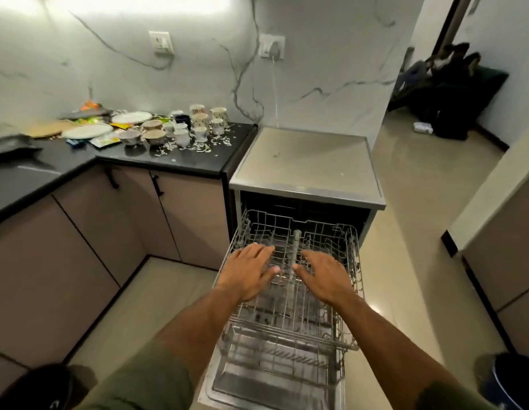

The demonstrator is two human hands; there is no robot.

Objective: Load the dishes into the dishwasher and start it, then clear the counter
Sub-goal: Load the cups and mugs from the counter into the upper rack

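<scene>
- Dishwasher (307, 161): door down, upper rack (292, 291) pulled fully out, no dishes visible in it.
- Left hand (251, 273): palm down, fingers spread, over the rack's left half; holds nothing (contact with the wires cannot be told).
- Right hand (323, 276): palm down, fingers spread, over the right half, apart from the left.
- Dishes: cups (202, 122), bowls (153, 131) and plates (88, 131) crowd the black counter (180, 159), among scattered scraps.

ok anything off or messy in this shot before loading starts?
Yes: pale scraps litter the black counter around the cups and plates, plus wrappers. Upper rack is empty; both hands, left hand and right hand, are open above it.
</scene>
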